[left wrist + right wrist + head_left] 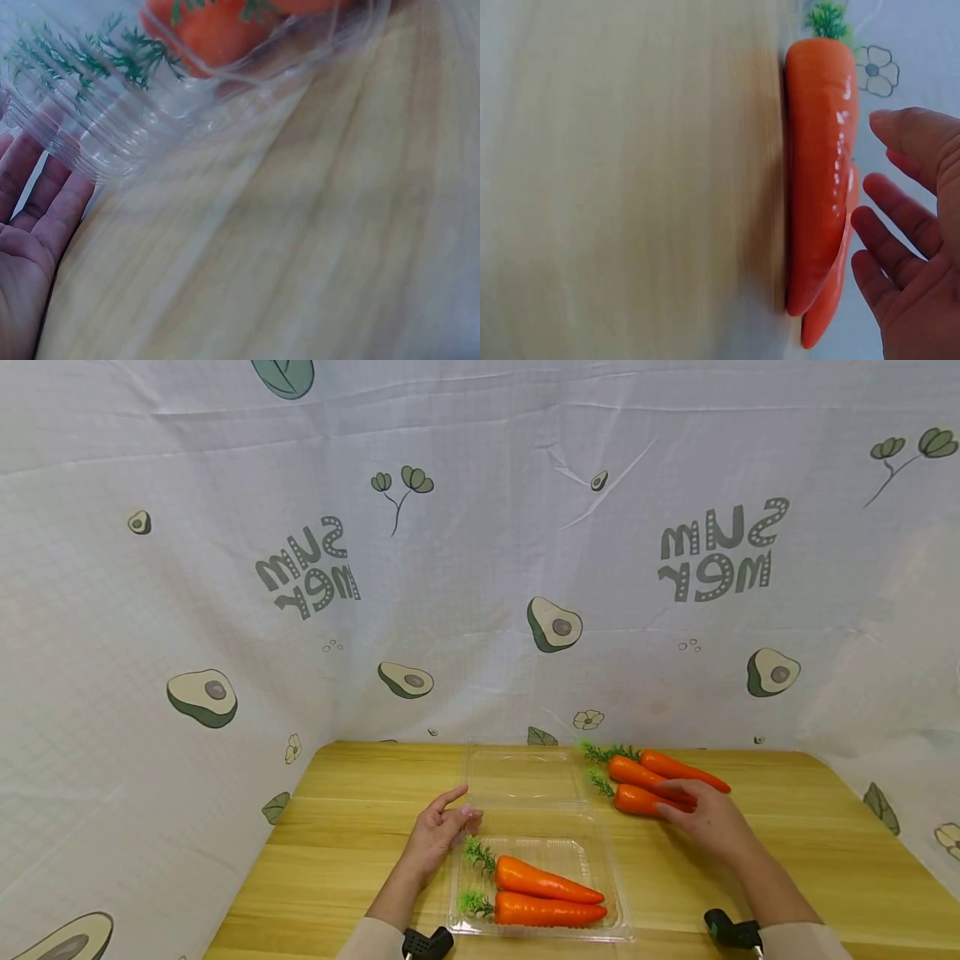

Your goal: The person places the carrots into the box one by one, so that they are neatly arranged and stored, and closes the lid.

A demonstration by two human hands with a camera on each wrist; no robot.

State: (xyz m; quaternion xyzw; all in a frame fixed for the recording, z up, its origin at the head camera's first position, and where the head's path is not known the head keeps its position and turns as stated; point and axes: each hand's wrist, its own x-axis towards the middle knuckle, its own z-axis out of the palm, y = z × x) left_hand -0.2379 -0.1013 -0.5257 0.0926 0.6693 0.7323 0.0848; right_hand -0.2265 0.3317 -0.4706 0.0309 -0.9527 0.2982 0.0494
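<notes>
A clear plastic clamshell box [624,910] lies with its lid [525,774] folded back on the table. Inside the box are two orange carrots with green tops, an upper carrot [546,880] and a lower carrot [547,910]. My left hand [437,837] is at the box's left side, fingers loosely bent; in the left wrist view its fingers [56,191] reach the clear wall. Three more carrots lie at the back right. Above the nearest carrot [637,800] hovers my right hand [712,818]; in the right wrist view, thumb and fingers are spread beside a carrot [819,165], apparently not gripping it.
The wooden table [337,860] has a back edge against a white cloth [480,568] printed with avocados and lettering. Cloth also hangs along both sides. Beyond the nearest loose carrot lie a middle carrot [633,770] and a far carrot [682,770], close together.
</notes>
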